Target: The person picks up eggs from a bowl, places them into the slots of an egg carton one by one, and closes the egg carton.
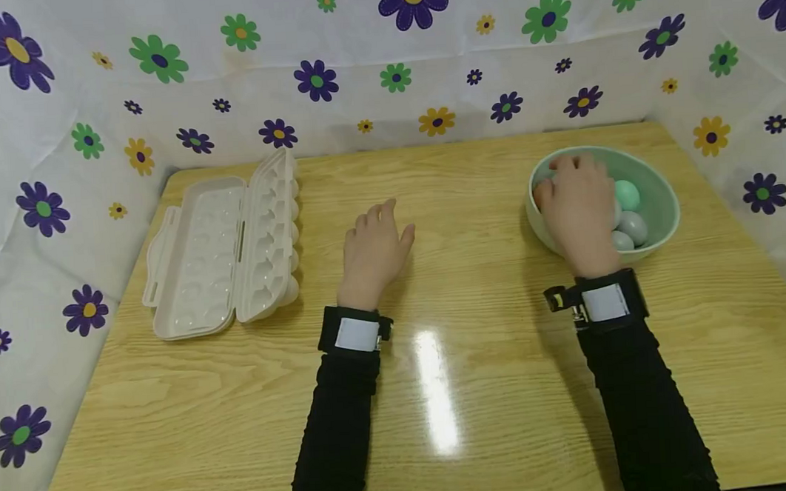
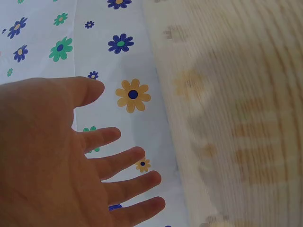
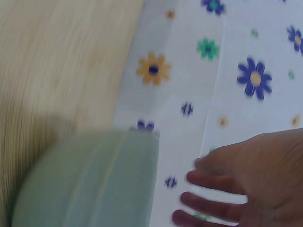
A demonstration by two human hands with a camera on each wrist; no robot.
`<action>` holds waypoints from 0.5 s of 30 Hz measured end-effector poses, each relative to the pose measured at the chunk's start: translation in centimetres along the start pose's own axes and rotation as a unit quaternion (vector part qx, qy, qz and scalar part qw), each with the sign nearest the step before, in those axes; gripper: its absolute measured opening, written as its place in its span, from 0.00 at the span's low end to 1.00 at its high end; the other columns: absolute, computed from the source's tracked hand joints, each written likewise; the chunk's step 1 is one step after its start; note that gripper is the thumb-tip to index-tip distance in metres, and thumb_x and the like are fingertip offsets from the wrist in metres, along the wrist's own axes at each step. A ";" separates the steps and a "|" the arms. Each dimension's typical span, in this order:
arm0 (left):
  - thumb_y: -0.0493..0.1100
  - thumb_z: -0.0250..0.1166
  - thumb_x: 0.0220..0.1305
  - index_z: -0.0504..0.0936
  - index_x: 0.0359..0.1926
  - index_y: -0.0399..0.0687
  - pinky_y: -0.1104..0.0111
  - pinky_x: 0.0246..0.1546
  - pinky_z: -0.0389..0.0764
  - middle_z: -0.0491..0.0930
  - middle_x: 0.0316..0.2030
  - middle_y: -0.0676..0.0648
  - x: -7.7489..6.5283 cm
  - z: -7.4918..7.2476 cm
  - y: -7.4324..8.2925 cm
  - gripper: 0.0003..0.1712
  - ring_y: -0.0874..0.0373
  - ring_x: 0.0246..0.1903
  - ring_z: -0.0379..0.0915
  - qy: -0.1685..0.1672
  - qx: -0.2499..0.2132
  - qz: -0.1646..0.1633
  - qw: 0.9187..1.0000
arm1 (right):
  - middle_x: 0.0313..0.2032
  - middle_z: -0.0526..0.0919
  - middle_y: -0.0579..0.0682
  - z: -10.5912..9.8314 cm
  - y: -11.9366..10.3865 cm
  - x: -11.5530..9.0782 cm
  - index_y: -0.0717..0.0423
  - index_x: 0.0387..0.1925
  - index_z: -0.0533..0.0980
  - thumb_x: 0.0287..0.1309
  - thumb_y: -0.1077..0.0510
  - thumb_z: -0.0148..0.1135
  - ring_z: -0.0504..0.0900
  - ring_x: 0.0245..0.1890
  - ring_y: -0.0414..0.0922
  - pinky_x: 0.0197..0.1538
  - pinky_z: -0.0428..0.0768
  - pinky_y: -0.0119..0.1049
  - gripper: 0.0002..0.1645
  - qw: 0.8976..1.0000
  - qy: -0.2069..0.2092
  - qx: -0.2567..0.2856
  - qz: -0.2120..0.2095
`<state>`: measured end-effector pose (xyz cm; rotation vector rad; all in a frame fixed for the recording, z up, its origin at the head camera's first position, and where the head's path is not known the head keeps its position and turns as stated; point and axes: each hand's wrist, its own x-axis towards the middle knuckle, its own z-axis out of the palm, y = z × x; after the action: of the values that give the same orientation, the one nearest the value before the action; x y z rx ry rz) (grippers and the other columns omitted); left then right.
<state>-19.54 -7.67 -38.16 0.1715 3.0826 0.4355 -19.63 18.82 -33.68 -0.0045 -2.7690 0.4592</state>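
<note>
A pale green bowl (image 1: pixel 660 202) at the right holds several eggs, among them a mint-green egg (image 1: pixel 627 195) and a grey egg (image 1: pixel 633 227). Over the bowl's left part hangs my right hand (image 1: pixel 581 210), hiding some of what lies inside. A bit of a brown egg (image 1: pixel 539 192) shows by its thumb. In the right wrist view the hand's fingers (image 3: pixel 213 208) reach out loosely above the bowl wall (image 3: pixel 104 184), with no egg in them. My left hand (image 1: pixel 373 254) is over the middle of the table, fingers spread and holding nothing.
An opened plastic egg carton (image 1: pixel 197 270) lies on the left of the wooden table (image 1: pixel 474 389), its cupped half tilted up on the right side. A white cloth (image 1: pixel 349 47) printed with flowers stands around the back and sides.
</note>
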 end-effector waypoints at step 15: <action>0.56 0.41 0.71 0.66 0.61 0.47 0.56 0.57 0.65 0.67 0.59 0.43 -1.4 -4.1 -2.9 0.26 0.49 0.58 0.61 -0.002 -0.021 0.099 0.995 | 0.42 0.66 0.74 -0.6 5.8 -0.4 0.77 0.47 0.65 0.60 0.59 0.43 0.60 0.48 0.69 0.53 0.59 0.61 0.22 0.986 -0.137 -0.034 0.084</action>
<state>-18.57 -11.73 -34.98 0.4802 3.0615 0.5035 -19.35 24.49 -35.11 -0.2090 -3.0691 0.4359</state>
